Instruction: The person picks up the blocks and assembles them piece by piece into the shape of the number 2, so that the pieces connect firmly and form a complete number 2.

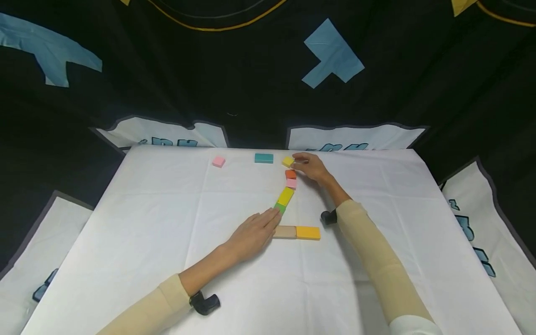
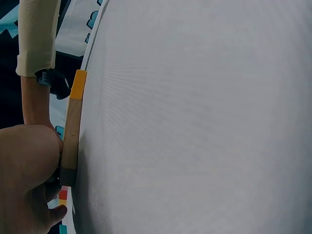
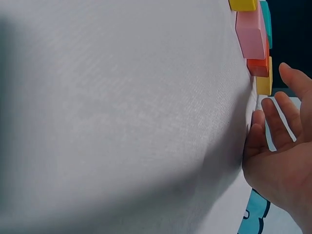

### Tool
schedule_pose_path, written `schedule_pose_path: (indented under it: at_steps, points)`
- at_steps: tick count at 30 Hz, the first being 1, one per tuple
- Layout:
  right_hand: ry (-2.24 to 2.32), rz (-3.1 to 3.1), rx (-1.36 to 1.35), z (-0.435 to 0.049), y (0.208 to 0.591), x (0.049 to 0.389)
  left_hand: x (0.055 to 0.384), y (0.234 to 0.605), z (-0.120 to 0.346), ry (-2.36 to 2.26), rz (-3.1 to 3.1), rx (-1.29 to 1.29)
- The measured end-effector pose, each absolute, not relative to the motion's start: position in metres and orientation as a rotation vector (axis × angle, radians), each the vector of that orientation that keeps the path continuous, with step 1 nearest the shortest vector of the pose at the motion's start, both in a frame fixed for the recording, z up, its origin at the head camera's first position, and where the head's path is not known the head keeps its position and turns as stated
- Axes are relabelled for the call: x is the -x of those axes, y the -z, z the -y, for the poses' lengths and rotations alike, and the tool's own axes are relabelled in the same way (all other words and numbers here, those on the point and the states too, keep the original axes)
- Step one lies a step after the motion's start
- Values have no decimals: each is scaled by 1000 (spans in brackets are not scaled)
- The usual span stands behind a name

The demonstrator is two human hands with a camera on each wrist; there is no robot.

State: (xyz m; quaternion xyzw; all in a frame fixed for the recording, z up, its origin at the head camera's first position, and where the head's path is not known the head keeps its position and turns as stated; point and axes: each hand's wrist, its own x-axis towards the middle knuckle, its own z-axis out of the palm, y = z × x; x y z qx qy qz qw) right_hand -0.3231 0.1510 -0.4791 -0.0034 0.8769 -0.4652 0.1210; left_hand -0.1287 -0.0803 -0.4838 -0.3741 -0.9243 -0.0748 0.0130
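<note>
My left hand (image 1: 254, 232) lies flat with straight fingers, the fingertips at a green block (image 1: 279, 207) and over the left end of a wooden block (image 1: 285, 232). An orange-yellow block (image 1: 308, 233) continues that row, and a dark block (image 2: 68, 176) shows at its other end in the left wrist view. My right hand (image 1: 309, 166) is beside a small yellow block (image 1: 288, 161), fingers loosely bent and apart from it in the right wrist view. Between the hands runs a line with an orange-red block (image 1: 291, 174), a pink block (image 1: 291, 184) and a long yellow block (image 1: 285, 196).
A teal block (image 1: 264, 158) lies near the far table edge, with another pink block (image 1: 218, 161) to its left. White cloth covers the table (image 1: 146, 223). A black curtain (image 1: 217, 79) hangs beyond it.
</note>
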Motion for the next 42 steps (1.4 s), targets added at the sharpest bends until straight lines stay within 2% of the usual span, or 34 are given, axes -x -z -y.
schedule_pose_path:
  at_steps: [42]
  points:
    - [1276,-2604,-43,-140,478,329,128,481,81,216,2887,1167]
